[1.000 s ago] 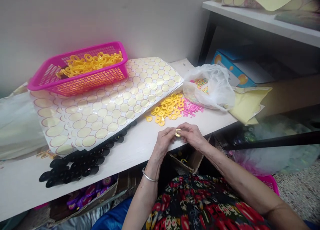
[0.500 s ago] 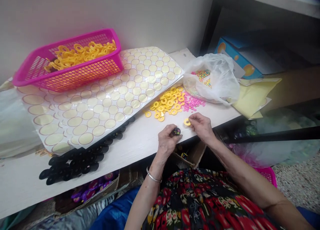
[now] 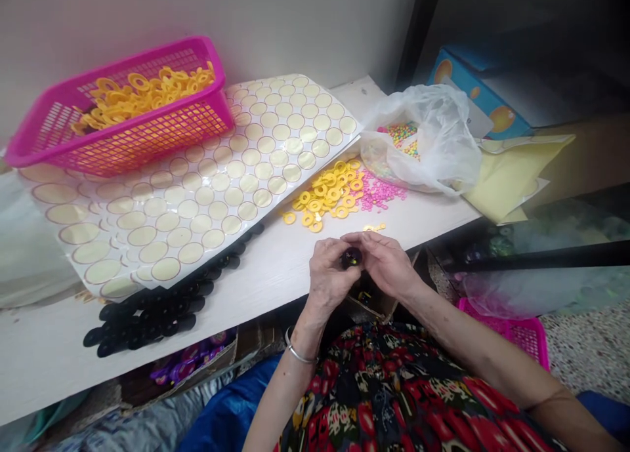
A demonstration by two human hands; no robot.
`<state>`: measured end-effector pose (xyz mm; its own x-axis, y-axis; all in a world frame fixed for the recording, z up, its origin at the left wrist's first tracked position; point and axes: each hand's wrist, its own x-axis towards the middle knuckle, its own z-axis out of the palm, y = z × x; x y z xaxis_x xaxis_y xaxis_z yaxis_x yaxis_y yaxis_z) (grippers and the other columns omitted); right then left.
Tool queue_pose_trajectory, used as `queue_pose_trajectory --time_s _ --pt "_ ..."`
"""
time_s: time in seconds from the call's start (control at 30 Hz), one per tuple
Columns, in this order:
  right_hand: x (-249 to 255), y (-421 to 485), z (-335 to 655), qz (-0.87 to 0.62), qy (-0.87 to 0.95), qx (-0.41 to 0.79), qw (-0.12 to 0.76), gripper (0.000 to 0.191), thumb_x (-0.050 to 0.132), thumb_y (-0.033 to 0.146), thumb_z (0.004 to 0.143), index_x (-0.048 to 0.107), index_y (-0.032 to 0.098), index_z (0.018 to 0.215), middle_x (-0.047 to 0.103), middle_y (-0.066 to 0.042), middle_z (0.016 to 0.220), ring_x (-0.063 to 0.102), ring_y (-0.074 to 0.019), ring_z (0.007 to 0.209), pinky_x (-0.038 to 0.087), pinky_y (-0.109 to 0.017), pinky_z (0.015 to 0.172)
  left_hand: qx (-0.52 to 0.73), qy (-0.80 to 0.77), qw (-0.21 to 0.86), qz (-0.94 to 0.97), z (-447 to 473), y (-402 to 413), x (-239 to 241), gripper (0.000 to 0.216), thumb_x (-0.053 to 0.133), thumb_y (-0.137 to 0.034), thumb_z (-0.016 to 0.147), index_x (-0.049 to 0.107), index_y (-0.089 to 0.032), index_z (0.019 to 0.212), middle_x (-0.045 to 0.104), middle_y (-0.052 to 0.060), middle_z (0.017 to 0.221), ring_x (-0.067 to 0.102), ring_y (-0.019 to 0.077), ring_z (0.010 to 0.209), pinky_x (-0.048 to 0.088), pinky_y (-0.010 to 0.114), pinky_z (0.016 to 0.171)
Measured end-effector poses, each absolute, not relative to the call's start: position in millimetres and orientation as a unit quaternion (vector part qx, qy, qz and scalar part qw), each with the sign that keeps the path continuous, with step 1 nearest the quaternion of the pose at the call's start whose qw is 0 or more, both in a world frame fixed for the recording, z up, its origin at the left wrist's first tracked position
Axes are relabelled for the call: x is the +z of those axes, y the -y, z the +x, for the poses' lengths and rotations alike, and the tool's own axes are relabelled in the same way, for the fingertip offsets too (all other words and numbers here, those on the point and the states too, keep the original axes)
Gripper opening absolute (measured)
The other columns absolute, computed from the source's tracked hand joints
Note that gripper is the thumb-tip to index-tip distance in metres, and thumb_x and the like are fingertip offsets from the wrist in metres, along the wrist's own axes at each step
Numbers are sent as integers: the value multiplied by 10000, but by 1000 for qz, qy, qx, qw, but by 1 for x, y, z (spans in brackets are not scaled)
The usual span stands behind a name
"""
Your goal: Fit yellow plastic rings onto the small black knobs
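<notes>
My left hand (image 3: 331, 271) is closed round a small black round container (image 3: 350, 258), its open end towards me and coloured bits showing inside. My right hand (image 3: 386, 258) presses up against the container's right side, fingers curled together and meeting the left fingertips. What the right fingers hold, if anything, is hidden. Just beyond them a yellow ring piece with a short stem (image 3: 375, 227) lies on the white table (image 3: 275, 262). Farther back is a heap of yellow ring pieces (image 3: 327, 193), next to scattered pink beads (image 3: 381, 191).
A pink basket (image 3: 147, 137) of yellow rings stands on sheets of round stickers (image 3: 221, 189). Black pieces (image 3: 152, 311) lie in rows along the front left. A plastic bag (image 3: 438, 130) holds coloured beads. Below the table edge is an open cardboard box (image 3: 378, 308).
My right hand has moved left to the black container. The yellow ring it held is no longer in its fingertips; one shows on the table beyond. The view has shifted slightly.
</notes>
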<state>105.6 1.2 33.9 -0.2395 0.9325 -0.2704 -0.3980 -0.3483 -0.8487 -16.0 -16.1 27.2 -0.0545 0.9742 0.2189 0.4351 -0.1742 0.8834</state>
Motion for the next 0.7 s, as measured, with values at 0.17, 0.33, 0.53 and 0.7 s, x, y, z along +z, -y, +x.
queue_pose_trajectory --time_s 0.17,0.33,0.53,0.7 --pt "36 2 104 -390 293 734 473 258 619 411 730 658 186 850 658 -62 919 586 -189 886 472 -341 811 447 -572 305 617 -14 18 31 288 634 -87 582 677 -227 830 548 -8 692 490 147 699 407 278 672" --pt "31 8 106 -417 320 694 492 231 635 361 727 633 202 895 643 -51 943 582 -181 876 477 -330 795 441 -579 347 592 -13 19 32 270 654 -108 596 678 -228 837 533 -16 695 490 129 674 390 250 630" --pt "30 6 118 -416 540 546 487 123 608 283 766 661 216 854 595 -52 990 543 -190 979 440 -341 871 443 -570 374 582 -16 18 32 193 690 -155 607 668 -207 791 530 -9 718 498 127 698 394 242 644" --pt "36 0 126 -388 642 465 470 135 538 215 819 625 217 922 578 -63 996 542 -185 965 441 -361 860 467 -554 392 566 -18 17 29 174 695 -146 598 654 -196 760 525 -9 726 494 118 699 397 237 644"
